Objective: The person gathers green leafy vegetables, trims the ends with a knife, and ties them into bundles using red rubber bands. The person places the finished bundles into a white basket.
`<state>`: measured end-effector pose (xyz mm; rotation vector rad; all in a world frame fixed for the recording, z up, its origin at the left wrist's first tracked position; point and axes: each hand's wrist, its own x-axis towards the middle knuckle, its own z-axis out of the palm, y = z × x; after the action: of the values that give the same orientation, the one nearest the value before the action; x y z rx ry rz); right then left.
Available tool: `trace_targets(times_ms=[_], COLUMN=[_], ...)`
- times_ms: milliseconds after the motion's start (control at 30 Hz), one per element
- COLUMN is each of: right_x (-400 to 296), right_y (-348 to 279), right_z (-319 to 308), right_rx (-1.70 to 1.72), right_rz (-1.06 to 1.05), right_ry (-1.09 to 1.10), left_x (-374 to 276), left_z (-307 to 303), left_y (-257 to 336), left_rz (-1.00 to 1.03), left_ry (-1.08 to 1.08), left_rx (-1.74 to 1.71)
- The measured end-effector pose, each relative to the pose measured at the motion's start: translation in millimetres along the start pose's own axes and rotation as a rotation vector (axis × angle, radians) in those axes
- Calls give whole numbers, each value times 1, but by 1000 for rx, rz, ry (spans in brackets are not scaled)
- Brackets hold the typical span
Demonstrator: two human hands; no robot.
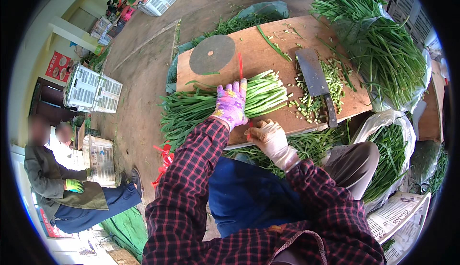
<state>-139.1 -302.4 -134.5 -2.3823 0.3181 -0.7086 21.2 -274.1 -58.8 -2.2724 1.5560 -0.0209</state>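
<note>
A bundle of garlic chives (266, 88) lies across a wooden board (251, 45), its pale cut stem ends to the right and its leaves to the left. My left hand (231, 101), in a purple flowered glove, presses down on the bundle and holds it to the board. My right hand (267, 137), in a pale thin glove, pinches one end of a red tie strip (248, 136) at the board's near edge. The strip's other end sticks out beyond the bundle; its middle is hidden. To the right, a cleaver (312, 72) rests among chopped stem pieces (334, 74).
A dark round disc (212, 54) lies on the board's far left. Large heaps of chives (391, 56) stand at the right, near a plastic bag of greens (388, 157). More red strips (166, 160) hang by my left forearm. Another person (68, 186) sits at the left.
</note>
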Motion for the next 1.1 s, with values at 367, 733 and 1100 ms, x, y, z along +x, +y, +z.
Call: trace_targets(times_ms=[367,733,1100], right_x=[51,199,232], right_y=[5,48,56], right_z=[-10,-19,18], right_rx=[224,101,249], right_rz=[148,434,735], right_ry=[304,-121,-457], left_x=[-15,24,34], left_z=[30,29,30], left_y=[11,-23,-33], left_rz=[-91,-33,-14], left_ry=[193,92,-28], left_rx=[1,-419,-439])
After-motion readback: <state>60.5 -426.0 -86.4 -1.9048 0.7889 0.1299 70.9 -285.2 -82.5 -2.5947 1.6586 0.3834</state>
